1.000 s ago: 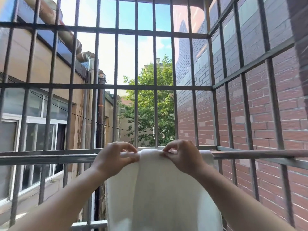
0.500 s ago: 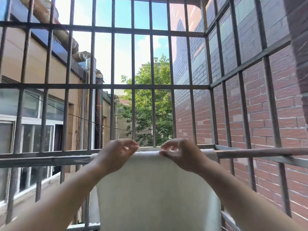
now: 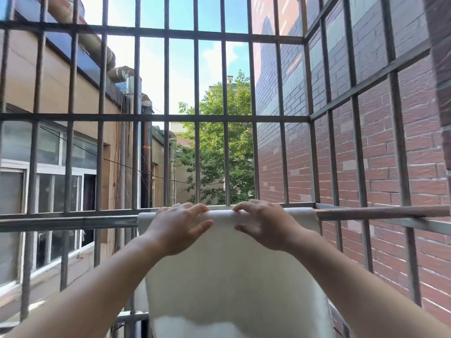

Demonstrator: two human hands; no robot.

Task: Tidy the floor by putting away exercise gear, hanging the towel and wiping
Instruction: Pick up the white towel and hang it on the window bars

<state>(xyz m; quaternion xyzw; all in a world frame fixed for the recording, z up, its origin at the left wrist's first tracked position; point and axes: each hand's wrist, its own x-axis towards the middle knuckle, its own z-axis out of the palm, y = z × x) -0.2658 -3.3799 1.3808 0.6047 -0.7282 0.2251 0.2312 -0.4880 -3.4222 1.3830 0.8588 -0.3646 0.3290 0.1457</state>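
A white towel [image 3: 234,276] hangs draped over a horizontal metal rail [image 3: 73,220] inside a barred window cage. My left hand [image 3: 180,225] rests on the towel's fold at the rail, fingers spread over the top and thumb on the near side. My right hand [image 3: 263,224] lies beside it to the right, fingers likewise curled over the fold. Both hands touch the towel with loosened fingers; neither pinches it. The towel's far side behind the rail is hidden.
Vertical and horizontal steel bars [image 3: 224,118] enclose the cage in front and on the right. A red brick wall [image 3: 390,167] stands close on the right. A tan building with windows [image 3: 48,191] is on the left, a green tree [image 3: 219,154] beyond.
My hands pinched the towel's top edge before; now the fingers have loosened and lie spread over the fold on the rail. The towel spread wider along the rail.
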